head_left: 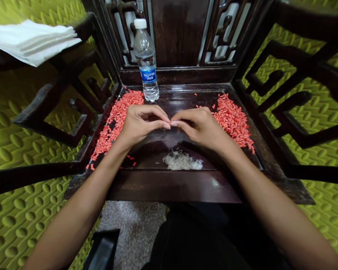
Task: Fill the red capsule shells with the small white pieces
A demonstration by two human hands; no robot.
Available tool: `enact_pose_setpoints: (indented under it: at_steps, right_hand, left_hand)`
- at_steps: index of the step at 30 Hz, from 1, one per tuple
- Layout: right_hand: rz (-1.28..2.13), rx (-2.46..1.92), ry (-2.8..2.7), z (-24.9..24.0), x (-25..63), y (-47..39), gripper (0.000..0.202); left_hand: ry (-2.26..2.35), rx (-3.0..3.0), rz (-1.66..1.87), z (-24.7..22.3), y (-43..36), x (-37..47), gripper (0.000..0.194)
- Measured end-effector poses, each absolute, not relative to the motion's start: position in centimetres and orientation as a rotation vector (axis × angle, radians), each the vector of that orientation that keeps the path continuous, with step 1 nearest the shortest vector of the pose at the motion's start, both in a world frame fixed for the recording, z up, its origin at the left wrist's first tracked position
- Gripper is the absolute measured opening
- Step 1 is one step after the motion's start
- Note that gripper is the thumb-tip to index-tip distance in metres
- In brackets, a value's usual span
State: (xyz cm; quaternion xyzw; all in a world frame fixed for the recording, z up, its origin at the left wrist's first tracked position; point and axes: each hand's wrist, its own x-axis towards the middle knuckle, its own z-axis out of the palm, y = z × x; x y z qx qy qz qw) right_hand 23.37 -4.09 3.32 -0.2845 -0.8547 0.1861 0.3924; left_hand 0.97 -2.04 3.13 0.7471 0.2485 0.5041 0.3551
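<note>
So the big thing was a dark carved wooden chair (169, 185), its seat used like a tabletop, with bumpy green padding (9, 150) showing on both sides. Speckled floor (129, 225) showed below the front edge, next to somebody's dark-clothed lap (191, 240). A folded stack of white tissues (33, 41) sat up on the left armrest.

On the seat, a big red pile (122, 108) of little pieces ran along the left side, and a tighter red heap (233, 120) took the right. A capped Aquafina bottle (148, 71) stood upright at the back, just beside the left pile.

Both hands met in the middle, over the seat. Left hand (138, 123): thumb and index pinched together. Right hand (199, 123): same deal, tips touching the left's. Below them was a clear pile (183, 161) of bits, near the front edge.

Tiniest of all, a red piece (169, 122) poked out at the left fingertips, mostly hidden; couldn't tell if the right fingers gripped it too.
</note>
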Motion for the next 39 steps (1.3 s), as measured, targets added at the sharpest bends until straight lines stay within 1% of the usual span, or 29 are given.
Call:
enact_pose_setpoints:
  at_steps: [7,20,28,33,39]
  right_hand:
    - [0.44,-0.709,-2.189,3.3,23.43,-3.99,0.039]
    - [0.42,-0.754,-2.224,3.32,23.54,-4.04,0.028]
    - [0.447,-0.771,-2.22,3.4,23.56,-4.07,0.038]
    - [0.431,-0.774,-2.222,3.41,23.48,-4.16,0.035]
    - [0.438,-0.789,-2.216,3.37,23.53,-4.11,0.032]
  left_hand:
    - [0.734,1.912,1.31,2.77,-1.94,0.92,0.047]
    - [0.717,1.961,1.298,2.98,-2.02,0.86,0.041]
    - [0.73,1.972,1.301,3.0,-1.96,0.84,0.04]
    - [0.732,1.952,1.281,2.94,-1.98,0.84,0.043]
    - [0.717,1.932,1.286,2.82,-1.86,0.88,0.041]
